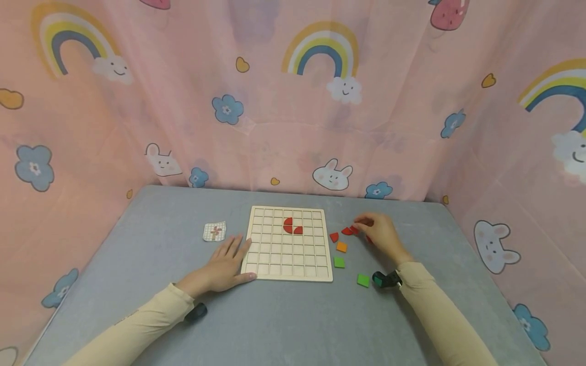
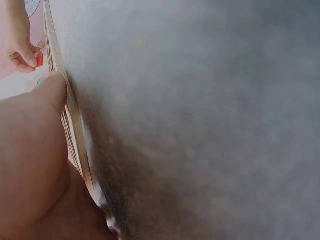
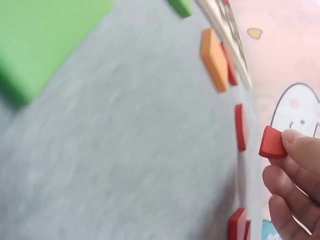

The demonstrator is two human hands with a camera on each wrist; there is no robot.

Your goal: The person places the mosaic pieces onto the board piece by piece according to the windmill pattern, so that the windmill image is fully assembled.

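Note:
My left hand (image 1: 222, 267) lies flat with spread fingers at the left edge of a pale wooden grid board (image 1: 274, 258), thumb at its front left corner. On the board, red quarter-round tiles (image 1: 288, 225) sit together in the upper middle squares, and one more red tile (image 1: 298, 231) is to their lower right. Right of the board, my right hand (image 1: 381, 234) pinches a red tile (image 3: 272, 142) between thumb and fingers, raised off the table. Close below it, loose red tiles (image 3: 241, 127) lie on the table.
An orange square tile (image 1: 341, 247) and a green tile (image 1: 339, 263) lie beside the board's right edge. Another green tile (image 1: 363, 280) is nearer the right wrist. A small card with a printed grid pattern (image 1: 214, 232) lies left of the board. A pink curtain (image 1: 284, 152) stands behind the grey table.

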